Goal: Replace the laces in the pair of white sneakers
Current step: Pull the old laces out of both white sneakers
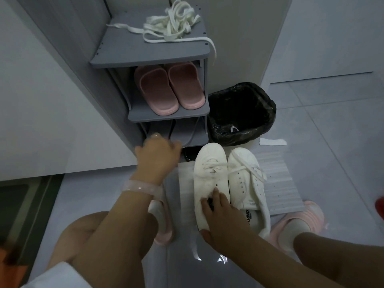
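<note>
**Lace replacement: early stage, old laces still partly in both sneakers**

Head view. The pair of white sneakers stands side by side on a pale ribbed mat [278, 183] on the floor. The left sneaker [209, 173] lies under the right hand [216, 213], whose fingers curl over the heel opening and grip it. Its lace is loosened at the toe end but still threaded. The right sneaker [249, 183], just beyond the right hand's outer side, has its tongue thrown back, its lower eyelets bare and a lace still crossing the top. Judged from this, unlacing is under way and neither shoe has its new lace.

A heap of white laces [172, 23] lies on the top of the grey shoe rack [145, 57], well ahead of both hands; whether these are new or removed cannot be told. The left hand [158, 154] reaches toward the rack's bottom shelf, fingers curled; what it holds, if anything, cannot be told.

Surroundings: pink slippers [168, 90] sit on the middle shelf ahead of the left hand. A black-lined bin [241, 113] stands ahead of the right hand, beside the rack. The floor is grey tile, the walls pale.
</note>
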`<act>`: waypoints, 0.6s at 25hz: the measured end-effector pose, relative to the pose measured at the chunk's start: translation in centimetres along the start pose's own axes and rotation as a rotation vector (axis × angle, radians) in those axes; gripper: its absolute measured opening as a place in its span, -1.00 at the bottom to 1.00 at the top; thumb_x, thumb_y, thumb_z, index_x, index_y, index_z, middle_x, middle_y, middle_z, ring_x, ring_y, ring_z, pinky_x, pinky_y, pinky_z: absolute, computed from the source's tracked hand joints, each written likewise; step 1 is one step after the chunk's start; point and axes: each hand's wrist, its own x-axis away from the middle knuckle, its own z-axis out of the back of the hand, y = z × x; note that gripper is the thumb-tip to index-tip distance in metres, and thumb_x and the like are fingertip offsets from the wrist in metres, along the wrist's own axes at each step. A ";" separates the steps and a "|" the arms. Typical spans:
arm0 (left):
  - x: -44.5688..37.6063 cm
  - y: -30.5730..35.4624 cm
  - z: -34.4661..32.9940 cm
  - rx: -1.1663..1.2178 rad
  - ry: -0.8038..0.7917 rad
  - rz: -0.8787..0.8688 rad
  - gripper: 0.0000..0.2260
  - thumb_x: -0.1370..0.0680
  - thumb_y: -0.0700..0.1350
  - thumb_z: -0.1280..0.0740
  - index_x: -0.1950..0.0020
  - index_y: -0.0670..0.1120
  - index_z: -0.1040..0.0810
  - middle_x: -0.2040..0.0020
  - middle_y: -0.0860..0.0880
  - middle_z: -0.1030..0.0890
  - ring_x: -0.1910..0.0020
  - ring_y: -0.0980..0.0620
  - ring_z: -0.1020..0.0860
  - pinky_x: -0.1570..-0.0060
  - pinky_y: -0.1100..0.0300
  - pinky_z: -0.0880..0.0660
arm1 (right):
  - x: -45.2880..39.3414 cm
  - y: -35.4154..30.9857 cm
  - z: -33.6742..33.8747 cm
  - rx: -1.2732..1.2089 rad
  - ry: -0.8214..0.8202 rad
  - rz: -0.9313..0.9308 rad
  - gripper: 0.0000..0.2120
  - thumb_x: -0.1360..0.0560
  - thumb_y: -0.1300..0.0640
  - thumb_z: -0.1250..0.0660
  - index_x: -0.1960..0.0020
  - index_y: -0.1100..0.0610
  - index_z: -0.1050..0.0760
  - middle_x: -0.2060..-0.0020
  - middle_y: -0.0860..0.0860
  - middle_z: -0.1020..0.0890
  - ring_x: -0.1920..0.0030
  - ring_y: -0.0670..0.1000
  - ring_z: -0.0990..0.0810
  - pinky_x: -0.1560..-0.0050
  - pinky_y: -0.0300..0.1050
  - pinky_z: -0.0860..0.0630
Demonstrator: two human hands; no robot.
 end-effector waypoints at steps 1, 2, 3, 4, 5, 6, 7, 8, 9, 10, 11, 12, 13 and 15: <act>-0.7 -1.0 0.9 0.094 0.065 0.022 -0.64 -0.61 -0.01 -0.10 -0.02 -0.24 -0.56 -0.10 -0.25 -0.48 -0.14 -0.21 -0.45 -0.11 0.06 -0.32 | 0.1 0.0 0.2 0.007 0.001 -0.007 -0.30 -0.57 -0.11 -0.11 -0.51 0.19 0.12 -0.48 0.30 0.10 -0.49 0.21 0.02 -0.36 0.10 -0.25; -1.1 -2.0 1.3 0.165 0.062 0.021 -0.68 -0.60 -0.06 -0.13 0.01 -0.27 -0.54 -0.06 -0.27 -0.50 -0.08 -0.21 -0.47 0.00 0.12 -0.32 | 0.1 -0.1 0.2 0.017 -0.007 -0.026 -0.30 -0.56 -0.12 -0.12 -0.51 0.20 0.12 -0.48 0.31 0.09 -0.49 0.22 0.00 -0.35 0.10 -0.27; -1.2 -2.6 1.3 0.201 -0.030 0.000 -0.74 -0.60 -0.10 -0.16 0.01 -0.28 -0.52 -0.03 -0.26 -0.53 -0.01 -0.17 -0.49 0.09 0.16 -0.30 | 0.1 -0.2 0.2 0.015 -0.007 -0.055 -0.28 -0.55 -0.12 -0.15 -0.50 0.21 0.08 -0.48 0.32 0.06 -0.48 0.23 -0.03 -0.33 0.11 -0.30; -0.9 -2.6 1.0 0.188 -0.170 -0.046 -0.79 -0.58 -0.13 -0.20 0.00 -0.26 -0.52 -0.02 -0.22 -0.55 0.04 -0.11 -0.49 0.15 0.21 -0.30 | 0.0 -0.4 0.0 0.017 0.036 -0.070 -0.26 -0.50 -0.14 -0.23 -0.49 0.23 -0.03 -0.46 0.36 -0.03 -0.45 0.28 -0.13 -0.27 0.13 -0.37; 0.0 -2.3 0.0 0.141 -0.324 -0.112 -0.82 -0.57 -0.16 -0.22 -0.04 -0.24 -0.54 -0.04 -0.18 -0.58 0.03 -0.07 -0.51 0.13 0.22 -0.34 | -0.1 -0.3 -0.2 0.031 0.074 -0.080 -0.21 -0.38 -0.18 -0.37 -0.42 0.24 -0.23 -0.39 0.41 -0.21 -0.35 0.32 -0.32 -0.11 0.15 -0.50; 0.9 -1.8 -1.7 0.100 -0.428 -0.190 -0.82 -0.55 -0.18 -0.24 -0.09 -0.21 -0.55 -0.08 -0.14 -0.59 -0.02 -0.06 -0.52 0.06 0.22 -0.39 | -0.3 -0.1 -0.4 0.017 0.042 -0.105 -0.18 -0.18 -0.24 -0.50 -0.27 0.23 -0.45 -0.25 0.41 -0.43 -0.17 0.31 -0.53 0.14 0.10 -0.59; 1.6 -1.1 -3.5 0.082 -0.480 -0.261 -0.79 -0.53 -0.18 -0.26 -0.14 -0.17 -0.54 -0.10 -0.13 -0.59 -0.08 -0.07 -0.52 -0.03 0.19 -0.41 | -0.2 0.0 -0.4 0.025 0.020 -0.120 -0.18 0.01 -0.28 -0.55 -0.11 0.20 -0.59 -0.09 0.34 -0.58 0.01 0.23 -0.64 0.35 0.01 -0.59; 2.3 -0.3 -5.0 0.103 -0.487 -0.306 -0.77 -0.52 -0.15 -0.28 -0.16 -0.14 -0.54 -0.10 -0.11 -0.58 -0.10 -0.07 -0.52 -0.07 0.17 -0.41 | -0.4 0.0 -0.6 0.018 0.044 -0.123 -0.18 0.11 -0.30 -0.55 0.00 0.17 -0.64 0.02 0.28 -0.64 0.13 0.17 -0.67 0.46 -0.07 -0.56; 2.8 0.5 -6.3 0.147 -0.477 -0.321 -0.78 -0.53 -0.11 -0.28 -0.14 -0.13 -0.53 -0.08 -0.11 -0.58 -0.09 -0.08 -0.52 -0.05 0.15 -0.40 | -0.6 0.1 -0.9 0.002 0.034 -0.130 -0.19 0.15 -0.31 -0.54 0.03 0.16 -0.66 0.07 0.23 -0.67 0.17 0.14 -0.68 0.50 -0.10 -0.55; 3.2 1.2 -7.2 0.178 -0.454 -0.314 -0.79 -0.53 -0.07 -0.27 -0.10 -0.14 -0.52 -0.05 -0.12 -0.58 -0.06 -0.08 -0.52 -0.02 0.13 -0.40 | -0.8 0.1 -1.2 -0.004 0.017 -0.127 -0.19 0.15 -0.31 -0.53 0.04 0.15 -0.66 0.09 0.21 -0.67 0.19 0.13 -0.68 0.51 -0.12 -0.54; 3.2 1.8 -7.8 0.162 -0.439 -0.312 -0.80 -0.54 -0.07 -0.25 -0.06 -0.17 -0.50 -0.03 -0.13 -0.56 -0.05 -0.09 -0.51 0.00 0.10 -0.40 | -0.7 0.1 -1.1 0.008 0.009 -0.124 -0.19 0.15 -0.31 -0.53 0.04 0.15 -0.66 0.10 0.21 -0.67 0.19 0.12 -0.68 0.52 -0.12 -0.53; 3.2 2.2 -8.2 0.099 -0.420 -0.337 -0.82 -0.55 -0.10 -0.23 -0.04 -0.19 -0.48 -0.02 -0.16 -0.56 -0.05 -0.12 -0.50 -0.01 0.06 -0.40 | -0.7 0.2 -1.2 -0.002 -0.007 -0.119 -0.20 0.16 -0.30 -0.53 0.04 0.15 -0.66 0.10 0.21 -0.67 0.19 0.13 -0.67 0.52 -0.12 -0.53; 3.1 2.4 -8.3 0.028 -0.396 -0.367 -0.85 -0.55 -0.15 -0.21 -0.04 -0.20 -0.46 -0.03 -0.18 -0.55 -0.07 -0.15 -0.50 -0.02 0.03 -0.41 | -0.7 0.2 -1.3 -0.008 -0.012 -0.118 -0.20 0.16 -0.30 -0.54 0.05 0.15 -0.66 0.08 0.22 -0.67 0.18 0.14 -0.67 0.53 -0.11 -0.52; 2.4 2.3 -7.2 -0.002 -0.258 -0.366 -0.88 -0.55 -0.24 -0.18 -0.04 -0.22 -0.45 -0.02 -0.21 -0.55 -0.06 -0.20 -0.51 0.00 0.00 -0.40 | -0.3 0.0 -0.7 0.020 0.004 -0.093 -0.21 0.09 -0.30 -0.54 -0.01 0.14 -0.64 -0.01 0.27 -0.64 0.10 0.17 -0.67 0.48 -0.07 -0.55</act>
